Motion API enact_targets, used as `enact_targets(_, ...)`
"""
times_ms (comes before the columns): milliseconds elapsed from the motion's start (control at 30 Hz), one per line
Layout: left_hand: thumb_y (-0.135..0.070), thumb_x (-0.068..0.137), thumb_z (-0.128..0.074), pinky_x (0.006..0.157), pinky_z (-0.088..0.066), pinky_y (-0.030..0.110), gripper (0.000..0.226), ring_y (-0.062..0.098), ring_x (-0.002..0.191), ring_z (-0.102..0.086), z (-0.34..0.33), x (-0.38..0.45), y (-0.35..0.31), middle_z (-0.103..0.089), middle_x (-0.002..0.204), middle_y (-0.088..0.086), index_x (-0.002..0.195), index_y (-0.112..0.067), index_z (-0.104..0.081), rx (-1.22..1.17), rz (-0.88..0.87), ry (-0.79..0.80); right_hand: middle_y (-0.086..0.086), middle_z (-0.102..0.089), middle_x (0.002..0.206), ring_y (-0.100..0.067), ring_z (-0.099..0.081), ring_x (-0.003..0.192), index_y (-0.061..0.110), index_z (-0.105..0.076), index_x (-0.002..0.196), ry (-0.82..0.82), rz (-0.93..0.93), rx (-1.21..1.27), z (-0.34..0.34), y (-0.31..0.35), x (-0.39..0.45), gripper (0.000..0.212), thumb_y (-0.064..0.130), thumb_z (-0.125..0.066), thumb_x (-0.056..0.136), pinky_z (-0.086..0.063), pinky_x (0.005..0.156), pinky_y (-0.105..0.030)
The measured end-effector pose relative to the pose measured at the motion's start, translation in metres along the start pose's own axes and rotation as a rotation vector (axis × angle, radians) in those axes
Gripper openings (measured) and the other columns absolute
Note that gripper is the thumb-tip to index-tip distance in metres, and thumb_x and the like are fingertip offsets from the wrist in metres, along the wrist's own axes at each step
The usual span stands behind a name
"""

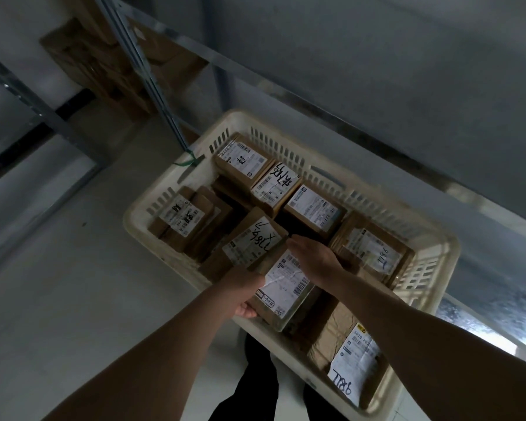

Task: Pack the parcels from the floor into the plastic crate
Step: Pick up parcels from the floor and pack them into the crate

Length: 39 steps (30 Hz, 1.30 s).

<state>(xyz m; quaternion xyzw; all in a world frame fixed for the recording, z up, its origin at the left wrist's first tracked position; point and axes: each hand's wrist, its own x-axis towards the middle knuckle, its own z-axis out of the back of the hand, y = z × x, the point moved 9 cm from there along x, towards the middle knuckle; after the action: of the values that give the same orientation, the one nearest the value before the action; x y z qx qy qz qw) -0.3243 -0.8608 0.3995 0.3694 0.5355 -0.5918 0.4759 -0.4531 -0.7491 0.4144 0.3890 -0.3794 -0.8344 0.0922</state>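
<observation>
Head view: left hand grips the labelled cardboard parcel by its near edge, right hand lies flat, open, on top; stiff, seemingly light, inside the plastic crate.

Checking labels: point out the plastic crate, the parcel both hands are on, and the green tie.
plastic crate [298, 150]: head view, far slotted wall.
parcel [286, 285]: head view, its white label, between the hands.
green tie [186, 161]: head view, knot at the crate's far-left rim.
</observation>
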Motion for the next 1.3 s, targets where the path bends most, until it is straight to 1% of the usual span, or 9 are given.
enact_targets(100, -0.013, 0.098, -0.052, 0.079, -0.058, 0.033, 0.004, 0.018, 0.075, -0.062, 0.005, 0.003, -0.003, -0.063, 0.082, 0.006, 0.097, -0.011, -0.056, 0.079, -0.032, -0.028, -0.003, -0.067, 0.082, -0.021, -0.065, 0.075, 0.027, -0.059, 0.08, 0.011, -0.036, 0.121, 0.001, -0.004, 0.002, 0.029, 0.031, -0.042, 0.103, -0.049, 0.068, -0.032)
enact_targets(233, -0.008, 0.096, -0.055, 0.048, -0.052, 0.018, 0.024, 0.014, 0.059, -0.064, 0.022, 0.012, -0.007, -0.064, 0.085, 0.011, 0.119, -0.001, -0.054, 0.303, -0.062, -0.127, -0.003, -0.07, 0.085, -0.025, -0.069, 0.082, 0.032, -0.064, 0.084, 0.004, -0.047, 0.226, 0.002, -0.006, 0.007, 0.021, 0.027, -0.049, 0.097, -0.052, 0.071, -0.035)
enact_targets(333, -0.007, 0.096, -0.052, 0.044, -0.047, 0.018, 0.024, 0.012, 0.049, -0.06, 0.029, 0.012, -0.012, -0.067, 0.082, 0.014, 0.119, 0.001, -0.055, 0.479, -0.09, -0.147, -0.004, -0.072, 0.093, -0.023, -0.07, 0.086, 0.03, -0.067, 0.098, 0.041, -0.065, 0.237, -0.007, -0.007, 0.009, 0.017, 0.03, -0.05, 0.095, -0.052, 0.071, -0.034)
enact_targets(433, -0.01, 0.097, -0.052, 0.05, -0.05, 0.021, 0.019, 0.014, 0.058, -0.062, 0.021, 0.011, -0.022, -0.066, 0.08, 0.01, 0.111, -0.001, -0.059, 0.687, -0.167, -0.155, -0.003, -0.069, 0.106, -0.022, -0.068, 0.095, 0.031, -0.065, 0.113, 0.077, -0.098, 0.106, -0.02, -0.012, 0.01, 0.02, 0.028, -0.052, 0.099, -0.056, 0.085, -0.04)
enact_targets(567, -0.009, 0.093, -0.055, 0.076, -0.054, 0.031, 0.017, 0.025, 0.097, -0.066, 0.011, 0.009, -0.036, -0.066, 0.106, 0.011, 0.108, -0.002, -0.056, 0.936, -0.323, -0.234, -0.003, -0.056, 0.133, -0.025, -0.052, 0.123, 0.034, -0.052, 0.138, 0.038, -0.138, -0.015, -0.021, -0.02, 0.007, 0.045, 0.023, -0.056, 0.095, -0.046, 0.101, -0.044)
enact_targets(700, -0.008, 0.093, -0.056, 0.075, -0.053, 0.029, 0.013, 0.025, 0.097, -0.065, 0.013, 0.016, -0.036, -0.066, 0.105, 0.01, 0.105, -0.004, -0.059, 0.998, -0.362, -0.273, 0.002, -0.056, 0.12, -0.02, -0.053, 0.116, 0.034, -0.048, 0.136, 0.087, -0.143, -0.063, -0.023, -0.025, 0.004, 0.046, 0.018, -0.053, 0.094, -0.047, 0.1, -0.046)
enact_targets(800, -0.02, 0.095, -0.055, 0.072, -0.049, 0.028, 0.019, 0.021, 0.092, -0.063, 0.022, 0.017, -0.044, -0.065, 0.103, 0.008, 0.107, -0.007, -0.061, 0.962, -0.392, -0.363, 0.004, -0.052, 0.112, -0.015, -0.052, 0.105, 0.03, -0.047, 0.139, 0.106, -0.12, -0.126, -0.023, -0.023, 0.004, 0.045, 0.015, -0.051, 0.096, -0.048, 0.087, -0.035)
enact_targets(1033, -0.037, 0.085, -0.064, 0.104, -0.042, 0.052, 0.06, 0.036, 0.131, -0.035, 0.064, 0.051, -0.044, -0.028, 0.145, 0.015, 0.136, -0.016, -0.039, 0.862, -0.31, -0.406, 0.01, -0.052, 0.095, -0.009, -0.052, 0.087, 0.029, -0.051, 0.131, 0.043, -0.126, -0.183, -0.021, -0.026, 0.009, 0.038, 0.018, -0.052, 0.094, -0.046, 0.076, -0.03)
enact_targets(1300, -0.048, 0.084, -0.065, 0.092, -0.049, 0.041, 0.072, 0.032, 0.115, -0.055, 0.077, 0.063, -0.038, -0.051, 0.129, 0.014, 0.14, -0.016, -0.032, 0.814, -0.306, -0.332, 0.006, -0.054, 0.103, -0.012, -0.052, 0.091, 0.027, -0.055, 0.122, 0.0, -0.134, -0.155, -0.025, -0.025, 0.015, 0.033, 0.017, -0.056, 0.091, -0.044, 0.074, -0.03)
